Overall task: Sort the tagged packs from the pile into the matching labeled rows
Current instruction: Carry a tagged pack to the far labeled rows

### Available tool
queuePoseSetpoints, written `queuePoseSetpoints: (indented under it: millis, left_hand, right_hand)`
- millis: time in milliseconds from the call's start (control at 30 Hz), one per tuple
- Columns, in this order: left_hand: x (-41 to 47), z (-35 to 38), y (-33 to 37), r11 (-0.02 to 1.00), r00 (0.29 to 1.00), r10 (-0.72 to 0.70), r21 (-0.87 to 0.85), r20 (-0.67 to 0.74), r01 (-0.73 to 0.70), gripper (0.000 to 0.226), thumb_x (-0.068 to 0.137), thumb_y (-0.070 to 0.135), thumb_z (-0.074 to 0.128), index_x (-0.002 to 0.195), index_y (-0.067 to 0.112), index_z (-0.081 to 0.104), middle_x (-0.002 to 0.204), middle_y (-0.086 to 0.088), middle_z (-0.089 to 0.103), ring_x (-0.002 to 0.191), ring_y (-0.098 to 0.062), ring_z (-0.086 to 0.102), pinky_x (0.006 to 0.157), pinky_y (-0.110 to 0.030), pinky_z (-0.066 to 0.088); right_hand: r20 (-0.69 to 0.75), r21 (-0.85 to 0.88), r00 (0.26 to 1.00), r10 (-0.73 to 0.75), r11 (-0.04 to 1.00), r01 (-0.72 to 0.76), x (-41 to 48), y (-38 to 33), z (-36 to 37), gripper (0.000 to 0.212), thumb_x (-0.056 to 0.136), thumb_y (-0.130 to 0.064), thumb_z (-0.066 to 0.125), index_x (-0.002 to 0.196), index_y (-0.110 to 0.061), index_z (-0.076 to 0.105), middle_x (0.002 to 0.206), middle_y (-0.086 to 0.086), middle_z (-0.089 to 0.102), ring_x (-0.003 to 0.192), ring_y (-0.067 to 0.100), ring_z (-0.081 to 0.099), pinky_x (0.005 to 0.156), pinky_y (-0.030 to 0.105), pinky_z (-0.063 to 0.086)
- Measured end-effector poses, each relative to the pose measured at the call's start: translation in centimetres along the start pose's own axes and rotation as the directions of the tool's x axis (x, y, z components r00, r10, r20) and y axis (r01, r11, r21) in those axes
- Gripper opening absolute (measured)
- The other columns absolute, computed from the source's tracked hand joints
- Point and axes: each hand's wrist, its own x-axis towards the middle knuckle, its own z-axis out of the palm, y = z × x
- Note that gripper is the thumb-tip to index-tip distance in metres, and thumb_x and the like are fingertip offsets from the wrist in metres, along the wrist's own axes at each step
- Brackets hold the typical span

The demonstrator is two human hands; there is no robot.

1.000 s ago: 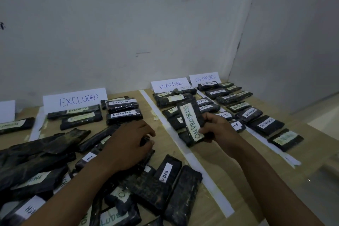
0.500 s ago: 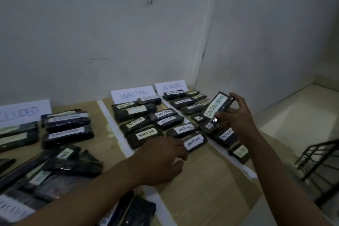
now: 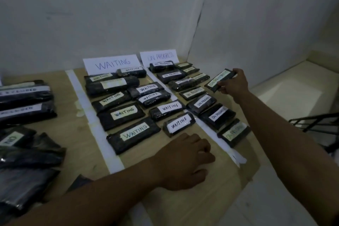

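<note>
Nearest, the left hand [image 3: 185, 159] rests on the desk [image 3: 211, 198], well in front of the ON PROGRESS sign [image 3: 158, 58], fingers loosely curled and holding nothing. Farther off, the right hand [image 3: 233, 84] grips an ON PROGRESS pack [image 3: 219, 79] by its edges, right of that sign.

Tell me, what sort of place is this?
Probably a makeshift sorting station in a plain room: a wooden table against bare white walls, a handwritten WAITING sign and ON PROGRESS sign, and white tape strips dividing rows of black tagged packs.
</note>
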Motion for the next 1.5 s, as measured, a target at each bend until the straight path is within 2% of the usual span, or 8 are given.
queuePoseSetpoints:
  millis: [100, 233, 433, 667, 800, 967, 1300, 1500]
  left_hand:
    - [0.1, 0.0, 0.0, 1.0, 1.0, -0.004, 0.014, 0.003, 0.004, 0.039, 0.093, 0.042, 0.045, 0.127, 0.024, 0.054, 0.122, -0.002, 0.051, 0.104, -0.021, 0.046, 0.087, -0.036, 0.036]
    - [0.3, -0.2, -0.1, 1.0, 1.0, -0.015, 0.012, 0.001, 0.015, 0.04, 0.092, 0.042, 0.047, 0.127, 0.025, 0.054, 0.122, 0.0, 0.052, 0.106, -0.019, 0.046, 0.088, -0.037, 0.037]
    - [0.4, -0.1, -0.1, 1.0, 1.0, -0.022, 0.007, -0.005, 0.022, 0.04, 0.091, 0.044, 0.046, 0.127, 0.028, 0.053, 0.123, 0.003, 0.05, 0.107, -0.016, 0.044, 0.089, -0.034, 0.035]
    - [0.3, -0.2, -0.2, 1.0, 1.0, -0.016, 0.021, -0.005, 0.017, 0.039, 0.091, 0.045, 0.047, 0.125, 0.027, 0.054, 0.122, 0.002, 0.051, 0.106, -0.017, 0.046, 0.089, -0.037, 0.038]
    - [0.3, -0.4, 0.0, 1.0, 1.0, -0.024, 0.01, 0.011, 0.024, 0.038, 0.091, 0.044, 0.048, 0.123, 0.026, 0.056, 0.119, 0.003, 0.053, 0.105, -0.016, 0.048, 0.088, -0.037, 0.04]
    - [0.6, -2.6, 0.6, 0.997, 0.986, -0.071, -0.023, 0.149, 0.075, 0.033, 0.091, 0.039, 0.043, 0.115, 0.024, 0.059, 0.111, 0.003, 0.058, 0.1, -0.017, 0.053, 0.082, -0.04, 0.047]
    - [-8.6, -11.6, 2.8, 0.962, 0.955, -0.229, 0.192, 0.188, 0.193, 0.027, 0.093, 0.048, 0.047, 0.114, 0.034, 0.056, 0.111, 0.012, 0.056, 0.099, -0.009, 0.055, 0.082, -0.031, 0.048]
    - [-19.4, -13.3, 2.0, 0.867, 0.887, -0.462, 0.206, -0.009, 0.453, 0.039, 0.087, 0.056, 0.037, 0.115, 0.038, 0.057, 0.112, 0.016, 0.056, 0.102, -0.008, 0.053, 0.082, -0.033, 0.046]
  right_hand:
    - [0.024, -0.055, 1.0, 0.019, 0.998, -0.018, 1.9, 0.6, 0.8, 0.088, 0.074, 0.006, 0.074, 0.146, -0.022, 0.031, 0.135, 0.015, 0.048, 0.1, 0.035, 0.063, 0.052, 0.029, 0.055]
    - [0.043, -0.143, 0.999, 0.033, 0.989, -0.026, 5.7, 3.5, 1.9, 0.085, 0.064, -0.012, 0.08, 0.141, -0.023, 0.044, 0.135, 0.009, 0.055, 0.112, 0.031, 0.061, 0.09, 0.047, 0.054]
    - [0.125, -0.475, 0.991, -0.037, 0.875, 0.092, 3.0, 1.6, 2.7, 0.036, 0.086, -0.021, 0.065, 0.121, -0.013, 0.065, 0.134, 0.006, 0.058, 0.121, 0.026, 0.053, 0.101, 0.03, 0.04]
    - [0.102, -0.467, 0.986, -0.133, 0.869, 0.165, 2.2, 2.2, 2.1, 0.038, 0.092, -0.022, 0.056, 0.13, -0.016, 0.06, 0.142, 0.006, 0.051, 0.133, 0.023, 0.043, 0.112, 0.028, 0.028]
    - [0.038, -0.412, 0.972, -0.232, 0.882, 0.227, -0.7, 1.3, 1.5, 0.032, 0.092, -0.026, 0.056, 0.121, -0.017, 0.065, 0.128, 0.004, 0.062, 0.119, 0.019, 0.054, 0.096, 0.02, 0.033]
    - [0.07, -0.267, 0.919, -0.387, 0.881, 0.391, -8.8, -1.0, 1.6, 0.008, 0.091, -0.025, 0.06, 0.091, -0.022, 0.067, 0.08, -0.009, 0.065, 0.065, 0.0, 0.056, 0.064, 0.017, 0.044]
    - [0.28, 0.115, 0.785, -0.552, 0.832, 0.543, -25.2, -3.5, 3.8, 0.01, 0.088, -0.018, 0.066, 0.086, -0.027, 0.069, 0.075, -0.009, 0.066, 0.068, 0.007, 0.061, 0.063, 0.017, 0.048]
    - [0.647, 0.239, 0.501, -0.575, 0.777, 0.583, -32.8, -3.1, 6.4, 0.033, 0.078, -0.017, 0.069, 0.11, -0.026, 0.068, 0.093, -0.012, 0.065, 0.078, 0.013, 0.06, 0.063, 0.017, 0.045]
